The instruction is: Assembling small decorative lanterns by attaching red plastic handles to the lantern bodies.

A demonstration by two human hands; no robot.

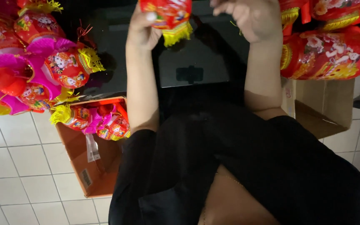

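Observation:
My left hand (141,30) is raised at the top of the view and grips a small red paper lantern (166,12) with a yellow fringe; the thumb presses on its side. My right hand (253,18) is up beside it, a little to the right, with its fingers curled toward the lantern. Its fingertips are cut off by the top edge, so whether they hold anything is unclear. Both bare forearms reach up from my black clothing (246,166).
Under the hands is a dark table with a black flat device (190,68). Red and pink lanterns are heaped at the left (42,66) and right (330,54). An open cardboard box (92,171) with lanterns stands on white floor tiles; another box (326,104) is at the right.

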